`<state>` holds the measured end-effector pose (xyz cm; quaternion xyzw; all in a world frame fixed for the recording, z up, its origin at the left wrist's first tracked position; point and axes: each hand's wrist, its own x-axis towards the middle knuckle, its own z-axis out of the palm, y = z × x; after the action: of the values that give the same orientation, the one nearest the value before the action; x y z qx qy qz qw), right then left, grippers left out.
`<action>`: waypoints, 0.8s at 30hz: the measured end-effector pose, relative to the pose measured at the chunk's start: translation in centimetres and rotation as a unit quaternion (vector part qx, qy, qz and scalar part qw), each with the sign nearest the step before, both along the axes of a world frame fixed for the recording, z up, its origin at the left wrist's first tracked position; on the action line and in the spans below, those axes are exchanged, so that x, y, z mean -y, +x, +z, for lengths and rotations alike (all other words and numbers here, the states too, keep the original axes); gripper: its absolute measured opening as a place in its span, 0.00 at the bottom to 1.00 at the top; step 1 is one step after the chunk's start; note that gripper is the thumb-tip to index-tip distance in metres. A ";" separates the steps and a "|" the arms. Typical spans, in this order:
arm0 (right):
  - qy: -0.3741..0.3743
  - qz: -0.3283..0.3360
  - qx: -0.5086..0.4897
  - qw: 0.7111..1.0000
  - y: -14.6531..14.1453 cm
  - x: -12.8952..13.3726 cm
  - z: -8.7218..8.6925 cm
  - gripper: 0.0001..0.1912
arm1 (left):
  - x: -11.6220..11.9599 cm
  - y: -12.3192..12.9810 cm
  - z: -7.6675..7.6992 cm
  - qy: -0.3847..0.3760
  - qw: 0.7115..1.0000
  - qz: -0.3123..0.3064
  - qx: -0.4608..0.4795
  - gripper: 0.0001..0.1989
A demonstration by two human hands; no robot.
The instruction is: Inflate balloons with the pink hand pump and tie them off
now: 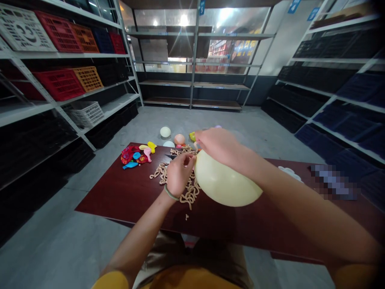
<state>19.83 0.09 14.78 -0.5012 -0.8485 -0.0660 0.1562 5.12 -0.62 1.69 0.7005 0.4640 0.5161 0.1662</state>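
Note:
A large pale yellow inflated balloon (228, 184) is between my hands above the dark red table (120, 192). My left hand (179, 172), with a green band at the wrist, pinches at the balloon's left end, where its neck is. My right hand (215, 144) reaches over the balloon's top, its fingers closed near the same end beside a bit of beige strand; what they hold is too small to tell. Curly beige strands (189, 194) lie in a pile under and around my left hand. Uninflated colourful balloons (136, 155) lie at the table's far left corner.
Small inflated balloons (165, 132) rest on the floor beyond the table. White round items (290, 173) and a blurred object (333, 182) lie on the table's right side. Shelves with crates (60, 82) stand left, dark bins (325, 92) right, and a rack (192, 84) at the back.

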 end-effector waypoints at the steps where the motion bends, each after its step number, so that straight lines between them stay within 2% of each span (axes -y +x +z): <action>1: -0.002 0.000 0.016 1.000 0.0 0.0 -0.5 0.12 | 0.0 -0.1 0.1 0.016 1.000 -0.002 -0.008 0.07; 5: -0.008 0.004 0.038 0.999 0.3 0.6 -1.5 0.07 | -0.4 -0.7 0.9 0.074 0.997 -0.010 -0.023 0.06; 7: -0.004 0.008 0.030 1.000 0.5 1.0 -1.5 0.08 | -0.7 -1.0 1.4 0.070 0.997 -0.033 -0.017 0.05; 11: 0.012 0.020 0.032 0.999 0.7 1.7 -0.9 0.10 | -1.4 -1.6 2.3 -0.030 0.994 -0.106 0.004 0.06; 14: 0.039 0.019 0.055 0.998 0.8 1.9 -0.4 0.12 | -1.7 -1.8 2.9 -0.087 0.990 -0.114 0.007 0.09; 18: 0.076 0.012 0.089 0.993 0.9 2.3 -0.3 0.12 | -2.0 -1.9 3.6 -0.127 0.982 -0.135 0.043 0.10; 22: 0.128 0.004 0.092 0.988 0.7 3.1 -1.0 0.13 | -2.3 -1.7 4.0 -0.153 0.973 -0.151 0.083 0.10; 24: 0.130 0.000 0.082 0.988 0.7 3.5 -1.4 0.13 | -2.4 -1.5 4.1 -0.165 0.970 -0.148 0.099 0.10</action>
<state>20.50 -3.39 13.40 -0.4697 -0.8426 -0.2164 0.1503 3.60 1.75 5.83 0.6698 0.4150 0.4689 0.3991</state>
